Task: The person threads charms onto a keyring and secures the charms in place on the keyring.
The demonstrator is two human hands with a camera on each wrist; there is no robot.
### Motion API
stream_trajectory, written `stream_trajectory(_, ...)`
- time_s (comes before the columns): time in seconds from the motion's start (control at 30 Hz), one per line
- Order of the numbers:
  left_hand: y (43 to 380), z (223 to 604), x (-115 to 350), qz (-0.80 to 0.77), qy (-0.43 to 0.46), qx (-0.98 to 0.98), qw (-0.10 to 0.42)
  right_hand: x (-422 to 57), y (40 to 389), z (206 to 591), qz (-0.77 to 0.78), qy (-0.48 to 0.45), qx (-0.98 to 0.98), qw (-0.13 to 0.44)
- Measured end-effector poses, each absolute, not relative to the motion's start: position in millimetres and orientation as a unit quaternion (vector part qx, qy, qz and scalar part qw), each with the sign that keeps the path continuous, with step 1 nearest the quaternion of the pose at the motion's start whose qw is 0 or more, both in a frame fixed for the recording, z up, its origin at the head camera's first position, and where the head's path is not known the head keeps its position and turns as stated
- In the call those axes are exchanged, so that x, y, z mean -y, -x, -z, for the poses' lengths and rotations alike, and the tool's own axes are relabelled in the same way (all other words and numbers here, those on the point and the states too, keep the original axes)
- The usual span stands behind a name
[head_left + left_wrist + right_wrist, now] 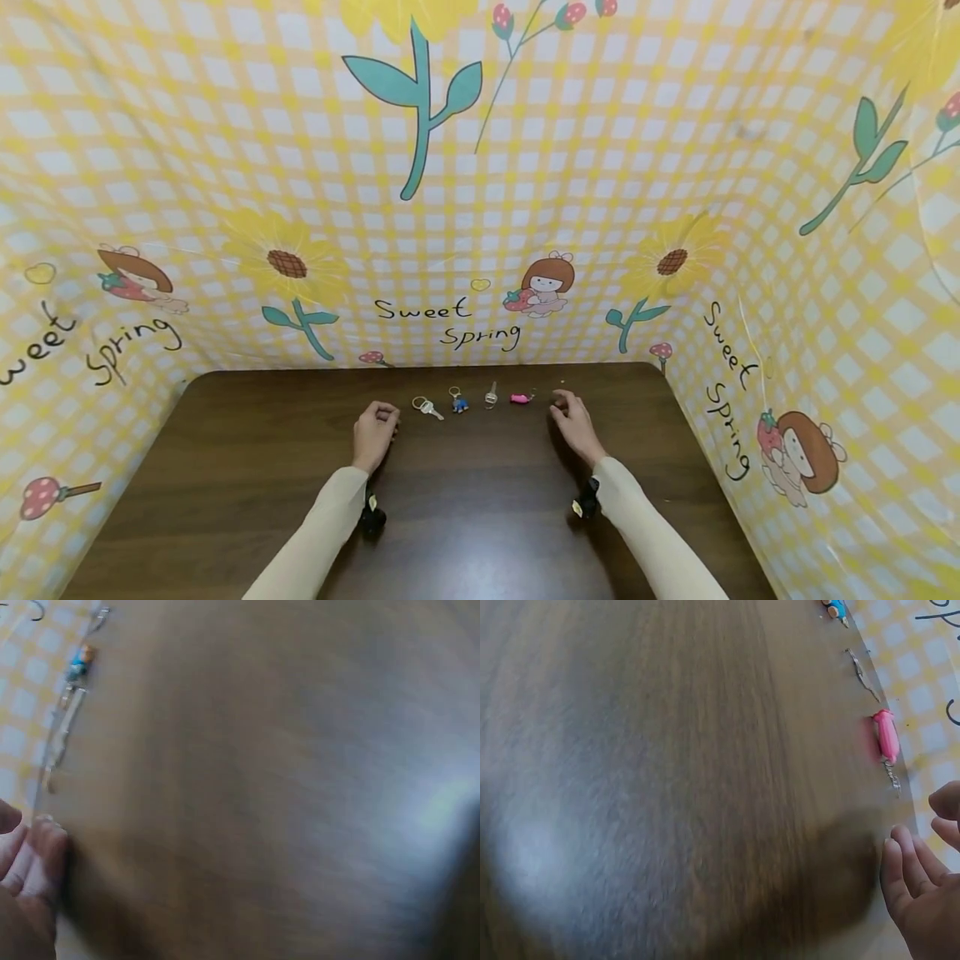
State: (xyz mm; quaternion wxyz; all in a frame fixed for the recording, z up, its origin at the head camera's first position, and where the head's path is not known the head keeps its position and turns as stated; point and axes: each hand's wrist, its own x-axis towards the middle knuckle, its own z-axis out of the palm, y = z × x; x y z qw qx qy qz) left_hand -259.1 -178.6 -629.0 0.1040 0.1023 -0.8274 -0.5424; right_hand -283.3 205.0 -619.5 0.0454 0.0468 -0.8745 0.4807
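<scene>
Four small items lie in a row near the far table edge. From the left they are a key on a ring (428, 407), a blue figure keychain (459, 404), a second key (491, 396) and a pink keychain (521, 399) with a short chain. My left hand (376, 435) rests left of the ringed key, fingers loosely curled and holding nothing. To the right of the pink keychain, my right hand (576, 423) is relaxed, with bent fingers and nothing in them. The right wrist view shows the pink keychain (886, 736) just beyond my right fingertips (900, 834).
The dark wooden table (465, 508) is bordered by a yellow checked cloth (480, 217) at the back and both sides. A black wrist camera (372, 515) sits on the left wrist, another black camera (587, 498) on the right.
</scene>
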Motion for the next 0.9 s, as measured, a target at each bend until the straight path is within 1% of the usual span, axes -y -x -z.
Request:
stream_trajectory(0.23,272.0,617.7,171.8,0.485,-0.142,0.859,0.078,-196.3,294.0,620.5,-0.474,-0.025,0.879,0.051)
stream_trajectory(0.43,281.0,616.2,166.8,0.461,-0.143,0.873,0.067,-190.3,307.3,623.7,-0.443,-0.008,0.89,0.102)
stream_trajectory(0.57,286.8,618.2,166.7,0.431,-0.137,0.89,0.063,-186.8,314.3,626.6,-0.436,0.018,0.891,0.123)
stream_trajectory(0.77,294.6,619.9,166.6,0.421,-0.164,0.891,0.046,-181.6,322.0,627.3,-0.461,0.098,0.874,0.12)
stream_trajectory(0.9,299.4,618.7,163.0,0.437,-0.182,0.881,0.018,-177.4,324.4,623.9,-0.468,0.116,0.871,0.09)
